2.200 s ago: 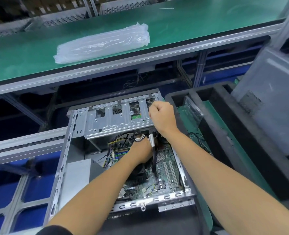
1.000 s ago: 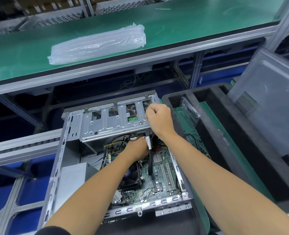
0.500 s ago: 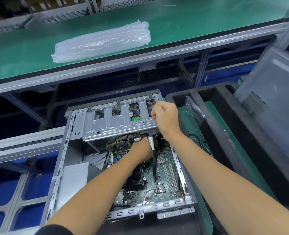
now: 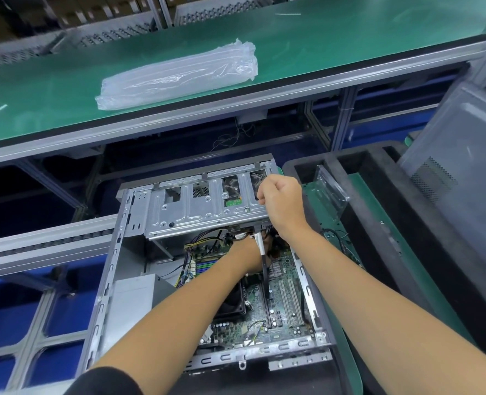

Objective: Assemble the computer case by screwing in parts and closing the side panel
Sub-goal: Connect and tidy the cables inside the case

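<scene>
An open grey computer case [image 4: 115, 269] lies on its side in front of me, its motherboard [image 4: 283, 305] exposed. Across its far end sits a silver drive cage [image 4: 196, 213]. My right hand [image 4: 281, 201] is curled in a fist at the cage's right end and grips its edge. My left hand [image 4: 247, 256] reaches under the cage among the cables, with its fingers hidden. A black cable with a white label [image 4: 263, 262] runs down over that hand. The grey side panel [image 4: 458, 172] leans upright at the far right, off the case.
A black foam tray [image 4: 407, 226] with a green board and a clear plastic part stands right of the case. Behind, a raised green bench [image 4: 321, 38] carries a clear plastic bag [image 4: 179, 75]. Aluminium rails and blue bins lie to the left.
Both hands stay where they were, the right at the cage's right end and the left under the cage. Only my head has shifted a little.
</scene>
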